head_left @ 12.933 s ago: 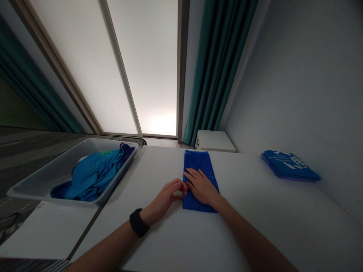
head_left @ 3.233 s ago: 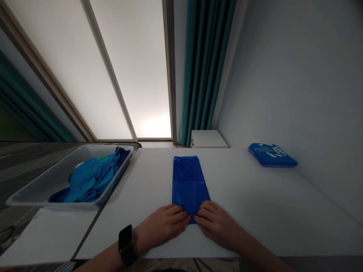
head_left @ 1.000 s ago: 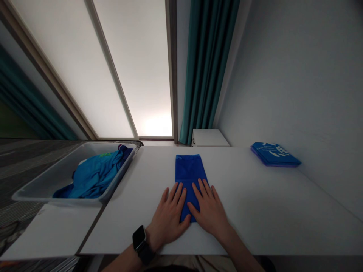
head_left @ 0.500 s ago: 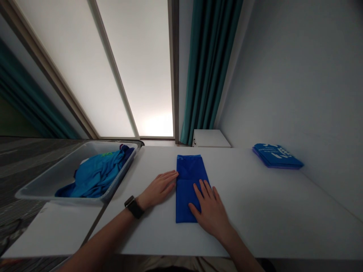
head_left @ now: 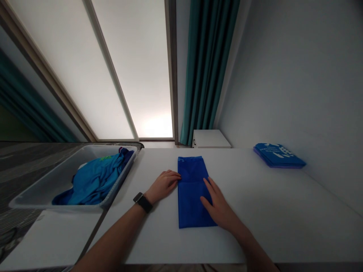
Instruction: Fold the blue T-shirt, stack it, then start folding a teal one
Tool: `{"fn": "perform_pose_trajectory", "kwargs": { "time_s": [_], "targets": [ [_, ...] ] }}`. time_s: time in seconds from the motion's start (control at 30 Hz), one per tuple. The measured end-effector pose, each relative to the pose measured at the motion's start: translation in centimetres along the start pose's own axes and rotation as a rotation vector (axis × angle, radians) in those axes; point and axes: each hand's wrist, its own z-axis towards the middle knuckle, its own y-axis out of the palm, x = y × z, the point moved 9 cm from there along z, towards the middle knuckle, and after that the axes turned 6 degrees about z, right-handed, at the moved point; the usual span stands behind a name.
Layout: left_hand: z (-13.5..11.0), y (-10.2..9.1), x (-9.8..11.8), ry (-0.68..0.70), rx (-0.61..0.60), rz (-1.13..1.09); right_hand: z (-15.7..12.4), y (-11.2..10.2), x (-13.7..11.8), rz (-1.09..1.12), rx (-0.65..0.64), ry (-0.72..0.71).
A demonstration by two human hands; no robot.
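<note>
A folded blue cloth (head_left: 193, 206) lies flat on the white table in front of me, a crease running across it and a small light mark at its far left corner. My left hand (head_left: 163, 187), with a dark watch on the wrist, rests beside the cloth. Its fingers reach out close together and their tips touch the cloth's left edge. On the other side, my right hand (head_left: 219, 206) is open along the right edge. Its thumb and fingers are apart, with the tips over the cloth.
At the left stands a translucent plastic bin (head_left: 27, 196) holding crumpled blue clothes (head_left: 95, 179). A stack of folded blue items with white print (head_left: 279, 155) sits at the right by the wall. Beyond the table's far edge is a low white cabinet (head_left: 211, 139).
My right hand has slid right, from the middle of the cloth to its right edge. My left hand stays at the left edge, its fingers a little more bent. The view has shifted slightly.
</note>
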Motion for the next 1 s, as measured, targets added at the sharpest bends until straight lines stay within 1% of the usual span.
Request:
{"fn": "perform_pose_trajectory", "kwargs": {
  "time_s": [0.07, 0.13, 0.2, 0.27, 0.4, 0.53, 0.77, 1.0],
  "targets": [
    [0.0, 0.1, -0.2, -0.007, 0.002, -0.009, 1.4, -1.2, 1.3, 0.080, -0.005, -0.022],
    [0.0, 0.2, -0.5, -0.010, 0.012, -0.028, 2.8, -2.6, 2.0, 0.088, 0.012, -0.079],
    [0.0, 0.3, -0.7, -0.007, 0.023, -0.052, 4.0, -3.6, 2.1, 0.026, 0.028, -0.108],
    [0.0, 0.2, -0.8, -0.003, 0.028, -0.075, 4.6, -4.1, 1.8, -0.077, 0.064, -0.118],
    [-0.1, 0.1, -0.7, -0.009, 0.027, -0.099, 4.2, -3.6, 0.3, -0.253, 0.143, -0.124],
    [0.0, 0.1, -0.7, -0.025, 0.017, -0.108, 3.2, -2.7, -0.4, -0.336, 0.182, -0.145],
    [0.0, 0.0, -0.7, -0.025, 0.029, -0.133, 3.0, -2.5, -0.4, -0.347, 0.189, -0.158],
    [0.0, -0.1, -0.7, -0.038, 0.030, -0.133, 3.1, -2.0, 0.0, -0.310, 0.175, -0.171]
  ]
}}
